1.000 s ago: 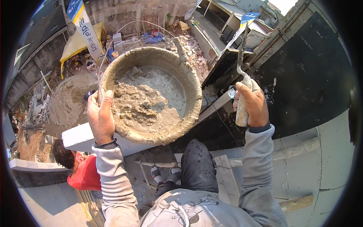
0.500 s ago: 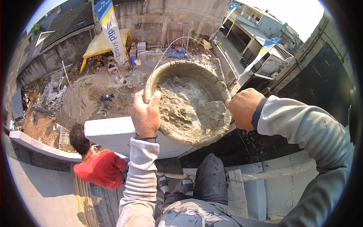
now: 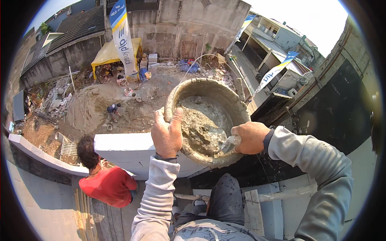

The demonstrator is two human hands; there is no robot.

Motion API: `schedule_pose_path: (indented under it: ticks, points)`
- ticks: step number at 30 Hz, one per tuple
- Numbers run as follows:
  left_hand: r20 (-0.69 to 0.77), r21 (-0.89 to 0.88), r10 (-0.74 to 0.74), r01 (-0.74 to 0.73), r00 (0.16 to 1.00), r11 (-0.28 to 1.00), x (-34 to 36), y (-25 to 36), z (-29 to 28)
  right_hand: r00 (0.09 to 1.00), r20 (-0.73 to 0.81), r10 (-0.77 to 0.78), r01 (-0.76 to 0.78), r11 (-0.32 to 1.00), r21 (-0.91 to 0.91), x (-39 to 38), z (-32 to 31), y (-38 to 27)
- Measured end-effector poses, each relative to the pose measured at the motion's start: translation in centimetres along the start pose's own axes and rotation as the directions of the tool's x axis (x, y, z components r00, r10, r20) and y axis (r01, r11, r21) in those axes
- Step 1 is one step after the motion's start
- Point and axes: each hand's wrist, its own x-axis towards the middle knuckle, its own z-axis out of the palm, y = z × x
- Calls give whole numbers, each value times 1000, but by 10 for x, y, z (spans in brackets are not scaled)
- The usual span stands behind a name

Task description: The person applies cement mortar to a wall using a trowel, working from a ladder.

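Observation:
A mortar-crusted bucket (image 3: 237, 92) with a thin wire handle is held out before me, filled with wet grey mortar (image 3: 193, 124). My left hand (image 3: 167, 134) grips its left rim, thumb over the top. My right hand (image 3: 251, 136) is closed round the handle of a trowel (image 3: 232, 141) at the bucket's right side, the blade down in the mortar and mostly hidden. My legs and feet show below.
A white block wall (image 3: 120, 143) runs below the bucket. A co-worker in red (image 3: 106, 184) is at my lower left. Far below, another person (image 3: 113, 110) stands on sand near a yellow canopy (image 3: 108, 56) and rubble. A dark panel (image 3: 329, 112) is at right.
The bucket has moved rightward in view. The trowel, upright beside the bucket a second earlier, has come down into the mortar with my right hand. The red-shirted co-worker shows more fully.

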Motion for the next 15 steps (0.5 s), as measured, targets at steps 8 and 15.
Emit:
schedule_pose_path:
  ticks: [8, 15]
  points:
    - [-1, -42, -3, 3, 1000, 999, 0, 0, 1, 998, 7, 57, -58, 998, 28, 9, 0, -12]
    - [38, -64, 20, -17, 999, 998, 4, -9, 2, 999, -36, 20, -5, 929, 370, -13, 10, 0]
